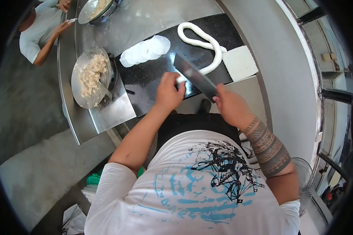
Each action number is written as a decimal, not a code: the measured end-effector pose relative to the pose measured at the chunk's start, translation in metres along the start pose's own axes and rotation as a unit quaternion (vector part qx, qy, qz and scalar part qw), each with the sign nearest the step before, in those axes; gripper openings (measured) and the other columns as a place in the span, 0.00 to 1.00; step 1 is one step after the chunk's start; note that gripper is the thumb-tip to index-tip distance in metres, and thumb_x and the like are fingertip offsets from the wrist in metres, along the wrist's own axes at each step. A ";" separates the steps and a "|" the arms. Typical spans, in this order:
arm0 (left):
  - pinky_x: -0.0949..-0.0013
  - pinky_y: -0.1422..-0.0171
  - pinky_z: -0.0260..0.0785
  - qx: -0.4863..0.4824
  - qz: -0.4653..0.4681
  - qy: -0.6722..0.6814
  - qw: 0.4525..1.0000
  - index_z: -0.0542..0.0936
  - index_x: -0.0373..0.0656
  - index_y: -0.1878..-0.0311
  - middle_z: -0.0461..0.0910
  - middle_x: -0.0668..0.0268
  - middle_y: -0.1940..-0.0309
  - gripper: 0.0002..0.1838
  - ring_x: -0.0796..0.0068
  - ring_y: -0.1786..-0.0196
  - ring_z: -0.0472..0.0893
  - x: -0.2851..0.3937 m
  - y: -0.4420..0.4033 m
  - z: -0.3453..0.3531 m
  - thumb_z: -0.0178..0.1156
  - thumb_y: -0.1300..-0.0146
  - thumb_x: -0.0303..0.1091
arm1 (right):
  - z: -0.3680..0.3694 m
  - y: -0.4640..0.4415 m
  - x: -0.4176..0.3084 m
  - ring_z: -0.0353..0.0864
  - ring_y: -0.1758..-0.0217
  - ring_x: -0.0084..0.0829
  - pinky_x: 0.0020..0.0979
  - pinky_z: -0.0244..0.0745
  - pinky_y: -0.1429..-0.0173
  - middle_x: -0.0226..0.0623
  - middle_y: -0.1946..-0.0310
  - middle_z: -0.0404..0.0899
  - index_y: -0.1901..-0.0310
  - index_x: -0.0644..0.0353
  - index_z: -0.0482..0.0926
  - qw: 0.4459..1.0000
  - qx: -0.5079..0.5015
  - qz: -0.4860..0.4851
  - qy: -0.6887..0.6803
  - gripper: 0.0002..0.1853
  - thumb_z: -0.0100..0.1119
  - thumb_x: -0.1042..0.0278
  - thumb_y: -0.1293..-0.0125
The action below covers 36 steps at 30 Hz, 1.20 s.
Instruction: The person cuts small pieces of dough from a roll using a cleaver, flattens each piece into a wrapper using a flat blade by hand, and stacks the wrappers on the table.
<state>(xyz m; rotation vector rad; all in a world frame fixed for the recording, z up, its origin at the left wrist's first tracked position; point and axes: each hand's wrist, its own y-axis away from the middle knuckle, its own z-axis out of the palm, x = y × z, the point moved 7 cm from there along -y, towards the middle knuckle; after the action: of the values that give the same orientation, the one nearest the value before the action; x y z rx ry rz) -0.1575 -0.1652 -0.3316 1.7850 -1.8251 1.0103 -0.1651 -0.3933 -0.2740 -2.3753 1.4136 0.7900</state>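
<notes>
My left hand (170, 92) is closed on the near end of a long white dough rope (217, 58), at the front of a black slab (161, 80). The rope bends back across the slab into a loop at the far right. In my right hand (232, 105) is the grip end of a cleaver (195, 77). Its broad blade slants up and left over the rope, just right of my left fingers, and hides part of the rope. Whether the blade touches the dough I cannot tell. Thin round white dough wrappers (145, 51) lie overlapping at the slab's far left.
A metal bowl of pale filling (92, 78) with a spatula stands left of the slab. A white folded cloth or pad (239, 64) lies at the right corner. Another person (39, 33) works at far left near a second bowl (94, 11). A fan (304, 184) stands behind my right arm.
</notes>
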 end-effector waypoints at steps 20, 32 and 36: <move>0.32 0.20 0.55 -0.234 0.348 -0.187 0.888 0.86 0.45 0.36 0.75 0.51 0.27 0.28 0.41 0.22 0.68 -0.046 0.034 -0.115 0.70 0.32 0.52 | 0.183 0.181 -0.029 0.69 0.84 0.20 0.28 0.67 0.79 0.25 0.79 0.72 0.53 0.60 0.77 0.718 0.239 0.437 -0.485 0.16 0.67 0.55 0.21; 0.33 0.10 0.37 -0.318 0.386 -0.148 0.853 0.54 0.60 0.09 0.45 0.40 0.11 0.48 0.33 0.10 0.45 -0.022 0.040 -0.016 0.53 0.25 0.71 | 0.150 0.206 -0.070 0.70 0.85 0.19 0.27 0.67 0.80 0.26 0.78 0.75 0.49 0.65 0.79 0.758 0.161 0.467 -0.425 0.20 0.72 0.55 0.25; 0.37 0.08 0.35 -0.244 0.211 0.176 0.930 0.51 0.58 0.09 0.43 0.39 0.11 0.47 0.33 0.10 0.43 -0.054 -0.007 -0.027 0.55 0.22 0.65 | 0.128 0.136 -0.066 0.77 0.79 0.21 0.27 0.74 0.74 0.30 0.71 0.82 0.44 0.68 0.80 0.831 0.046 0.419 -0.363 0.25 0.76 0.55 0.29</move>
<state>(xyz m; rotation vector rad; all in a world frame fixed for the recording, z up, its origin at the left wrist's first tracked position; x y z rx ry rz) -0.1508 -0.1082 -0.3505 0.8796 -2.0298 0.8434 -0.3486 -0.3504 -0.3337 -1.0323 1.9804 1.5484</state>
